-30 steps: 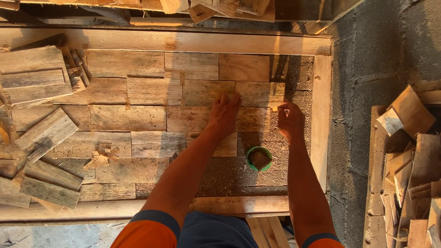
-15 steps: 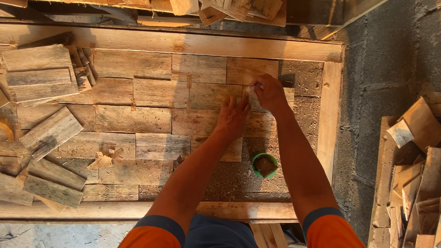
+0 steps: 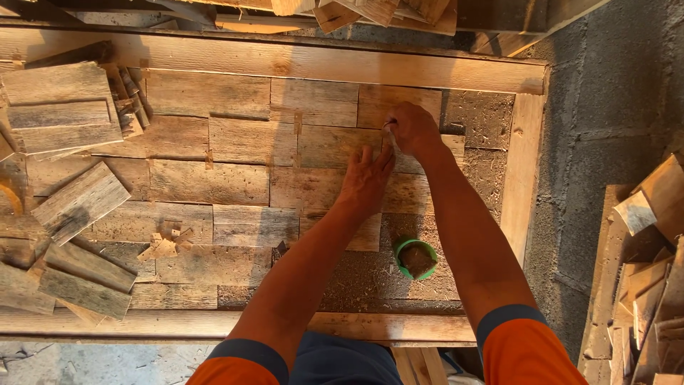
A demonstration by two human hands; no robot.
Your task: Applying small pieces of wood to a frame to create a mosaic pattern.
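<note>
A wooden frame (image 3: 524, 171) lies flat and is filled with a patchwork of weathered wood pieces (image 3: 242, 142). My left hand (image 3: 365, 182) rests flat, fingers spread, on the pieces near the middle right. Just above it my right hand (image 3: 413, 128) is closed around a small light-tipped tool (image 3: 390, 127), whose tip touches the boards near the frame's top rail; I cannot tell what kind of tool it is. A small green cup (image 3: 416, 258) with brown contents stands on the rough bare backing between my forearms.
Loose wood offcuts are stacked on the frame's left side (image 3: 60, 107) and lower left (image 3: 78, 278). More scrap wood is piled at the right (image 3: 648, 285) and along the top (image 3: 370, 11). A grey block wall or floor (image 3: 605, 93) lies right of the frame.
My right hand moved up and left from the frame's right side to the upper boards, now closed on the small tool. My left hand stayed flat on the boards.
</note>
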